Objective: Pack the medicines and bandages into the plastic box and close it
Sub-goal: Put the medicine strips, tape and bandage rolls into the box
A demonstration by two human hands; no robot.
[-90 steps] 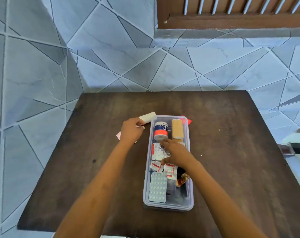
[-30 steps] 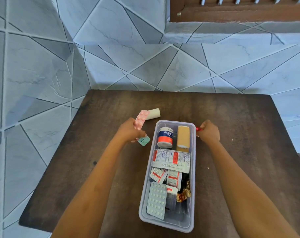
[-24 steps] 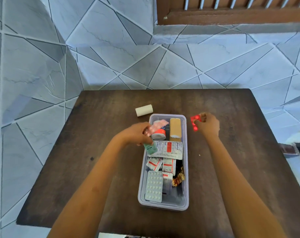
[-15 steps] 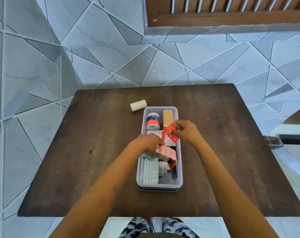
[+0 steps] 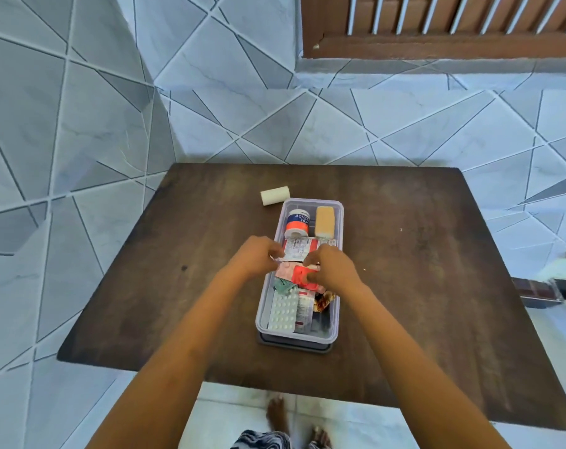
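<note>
Plastic box (image 5: 336, 277) mid-desk (image 5: 437, 286), lid off, packed with strips, tape, tan bandage (image 5: 325, 221). Both hands over its middle: right hand (image 5: 332, 266) fingers pinching red blister strip (image 5: 302, 275), left hand (image 5: 257, 257) fingers curled, grip unclear. White bandage roll (image 5: 275, 195) outside, near far-left corner.

Around the clear rectangular plastic box (image 5: 337, 254), the dark wooden table (image 5: 421, 286) lies bare on its right and near sides; a white bandage roll (image 5: 275, 196) lies just beyond its far-left corner.
</note>
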